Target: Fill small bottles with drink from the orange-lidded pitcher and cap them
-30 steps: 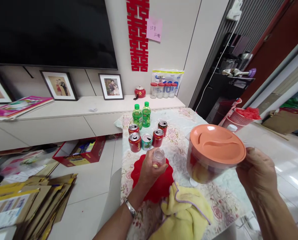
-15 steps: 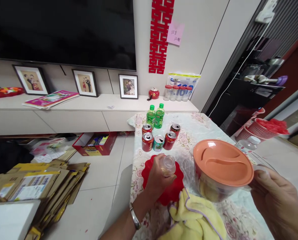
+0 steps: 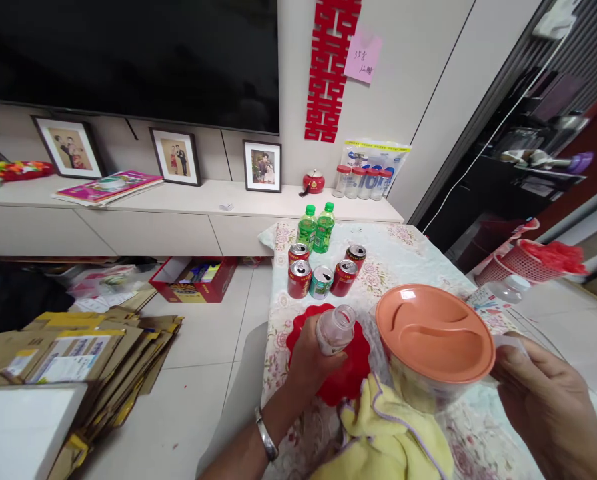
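My left hand (image 3: 311, 357) is wrapped round a clear open-mouthed bottle (image 3: 336, 329), tilted above a red scalloped plate (image 3: 361, 363). At the right, my right hand (image 3: 545, 387) pinches the pale handle or tab (image 3: 509, 344) at the side of a clear container with an orange lid (image 3: 434, 333). Through the container's wall yellowish contents show faintly. A yellow cloth (image 3: 395, 437) lies crumpled in front of the plate and container. Beyond the plate stand several drink cans (image 3: 344, 278) and two green-capped bottles (image 3: 324, 230).
The table has a floral cover (image 3: 393, 250). Behind the container leans a clear bottle (image 3: 509, 291), near pink baskets (image 3: 528, 259). A white cabinet (image 3: 178, 230) holds frames and red-lidded jars (image 3: 359, 182). Flattened cardboard (image 3: 73, 353) and a red box (image 3: 195, 283) are on the floor at left.
The orange-lidded container has shifted slightly left and toward me, with my right hand on it. The bottle in my left hand is a little more upright in view. The camera view has shifted slightly.
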Tool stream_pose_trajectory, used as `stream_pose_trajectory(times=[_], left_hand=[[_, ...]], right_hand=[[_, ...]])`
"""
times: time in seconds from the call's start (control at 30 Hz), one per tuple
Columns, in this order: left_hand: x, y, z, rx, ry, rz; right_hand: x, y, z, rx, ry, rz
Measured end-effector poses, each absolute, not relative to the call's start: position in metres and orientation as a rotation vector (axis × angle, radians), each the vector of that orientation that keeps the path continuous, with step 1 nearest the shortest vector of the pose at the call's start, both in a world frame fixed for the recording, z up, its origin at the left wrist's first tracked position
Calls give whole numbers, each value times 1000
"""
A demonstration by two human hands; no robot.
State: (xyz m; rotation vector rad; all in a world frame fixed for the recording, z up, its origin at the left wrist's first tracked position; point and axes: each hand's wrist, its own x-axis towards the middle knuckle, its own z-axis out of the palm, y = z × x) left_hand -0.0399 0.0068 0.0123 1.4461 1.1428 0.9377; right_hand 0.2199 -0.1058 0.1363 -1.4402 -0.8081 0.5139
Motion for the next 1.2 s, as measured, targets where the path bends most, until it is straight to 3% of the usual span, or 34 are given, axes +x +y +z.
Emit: stream_pose_trajectory(times=[0.83, 1.2], left_hand=[[-42, 7, -2, 1693, 1346, 993], [-41, 6, -15, 1818, 1405, 978]], right_hand=[[213, -92, 139, -1516, -839, 576], [231, -94, 126, -1540, -953, 760]])
